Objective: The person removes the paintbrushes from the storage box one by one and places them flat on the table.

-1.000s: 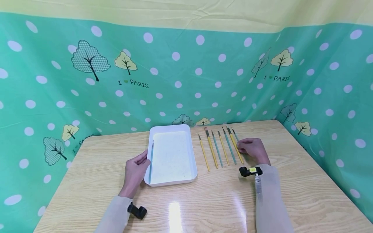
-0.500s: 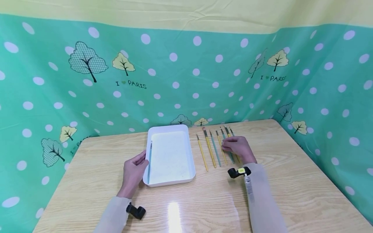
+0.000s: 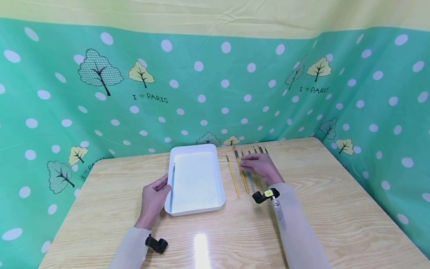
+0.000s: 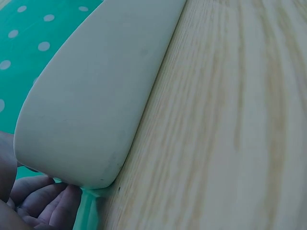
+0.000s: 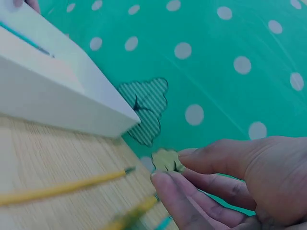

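A white rectangular tray (image 3: 198, 179) sits on the table, and my left hand (image 3: 154, 198) grips its left rim. Inside, a teal paintbrush (image 3: 173, 186) lies along that same wall. To the tray's right, several yellow and teal paintbrushes lie in a row with bristles pointing away, led by a thin yellow paintbrush (image 3: 233, 177). Over the middle of this row hovers my right hand (image 3: 262, 168), partly hiding the brushes below. In the right wrist view, nothing shows between the thumb and fingertips of that hand; a yellow paintbrush (image 5: 72, 188) lies beyond.
The wood-grain table (image 3: 336, 209) extends to both sides and in front of the tray. A green dotted cloth (image 3: 221, 89) with printed trees hangs behind the table and along its sides.
My right hand has moved left along the row, from the rightmost brushes to the middle ones. The left hand keeps its grip on the tray. The brushes stay in place.
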The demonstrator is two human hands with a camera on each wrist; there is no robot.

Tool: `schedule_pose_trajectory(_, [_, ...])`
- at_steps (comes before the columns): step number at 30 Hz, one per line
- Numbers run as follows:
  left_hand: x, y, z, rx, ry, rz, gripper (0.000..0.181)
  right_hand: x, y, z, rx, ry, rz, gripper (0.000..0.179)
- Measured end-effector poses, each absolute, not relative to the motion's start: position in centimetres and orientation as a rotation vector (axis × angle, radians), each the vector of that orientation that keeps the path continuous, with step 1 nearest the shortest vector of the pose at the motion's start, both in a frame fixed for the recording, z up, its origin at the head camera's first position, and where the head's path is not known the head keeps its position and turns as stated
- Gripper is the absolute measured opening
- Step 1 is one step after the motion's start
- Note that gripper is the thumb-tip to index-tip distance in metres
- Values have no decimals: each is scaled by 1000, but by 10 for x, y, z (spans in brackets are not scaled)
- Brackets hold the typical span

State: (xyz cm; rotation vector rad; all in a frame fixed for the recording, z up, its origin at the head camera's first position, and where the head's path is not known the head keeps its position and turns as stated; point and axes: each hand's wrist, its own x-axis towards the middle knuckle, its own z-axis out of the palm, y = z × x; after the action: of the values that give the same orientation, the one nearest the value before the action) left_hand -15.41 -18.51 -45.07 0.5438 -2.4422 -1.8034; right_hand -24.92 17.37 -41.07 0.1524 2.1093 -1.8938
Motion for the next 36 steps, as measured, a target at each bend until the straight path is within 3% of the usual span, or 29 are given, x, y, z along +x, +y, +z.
schedule_pose_trajectory(15, [-154,-185,-450,541,-2432,-1813,49,-248,121,-390,6,2062,-1874,37])
schedule_pose_trajectory(36, [-155,-185,-451,541,-2418,-1831,50,-236,54,-394,-116,2015,-1741,34])
